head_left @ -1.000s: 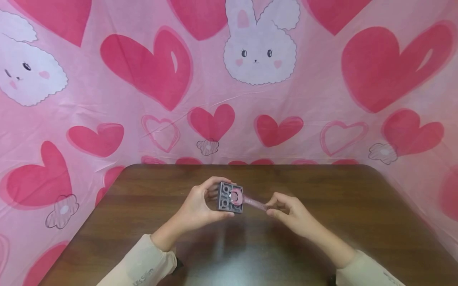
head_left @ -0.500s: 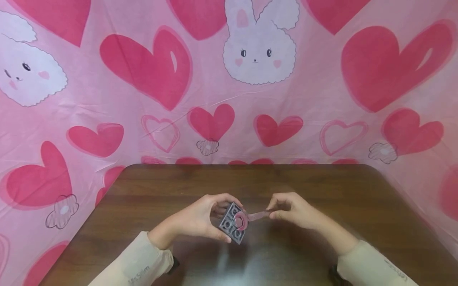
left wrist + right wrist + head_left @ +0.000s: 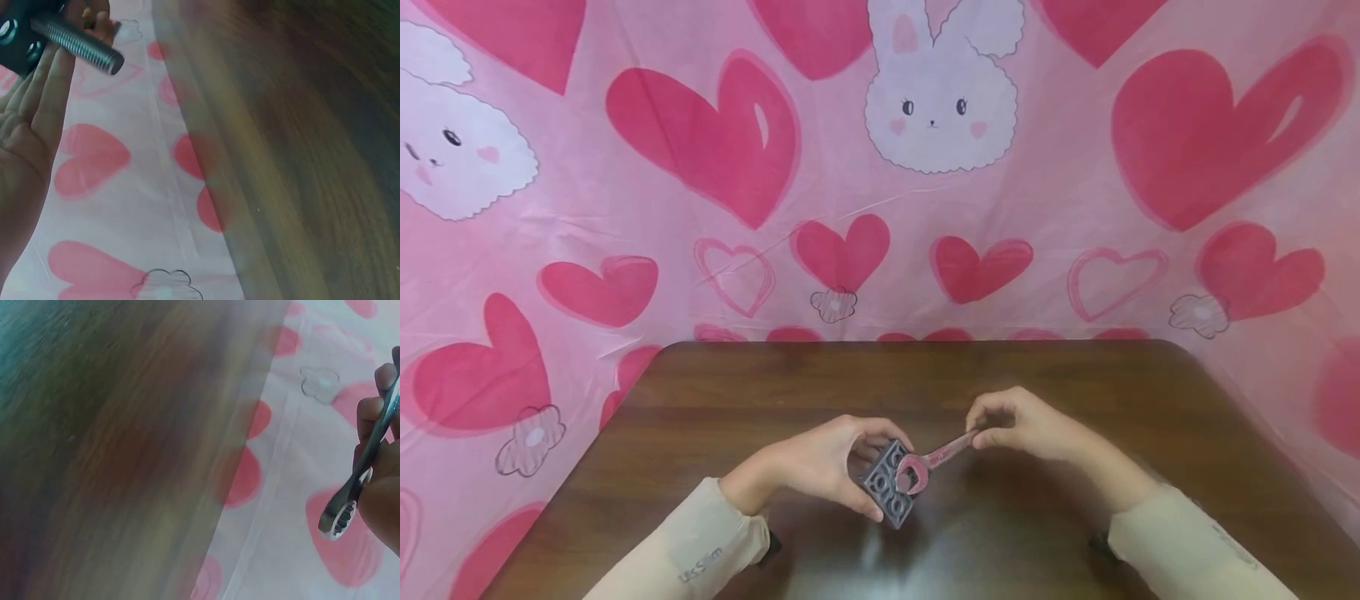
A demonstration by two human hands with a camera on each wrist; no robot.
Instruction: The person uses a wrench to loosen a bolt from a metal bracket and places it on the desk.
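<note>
Over the table [image 3: 737, 387], the left hand [image 3: 825, 462] is holding a gray block [image 3: 887, 492], and the right hand [image 3: 1028, 425] is pinching a wrench [image 3: 946, 452] by one end; its other end is sitting around the block's bolt [image 3: 904, 482].

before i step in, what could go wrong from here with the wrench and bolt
The combination wrench could slip off the bolt head, since its open end leaves one side uncovered. The gray block might twist in the left hand, as it is held off the table without other support.
</note>
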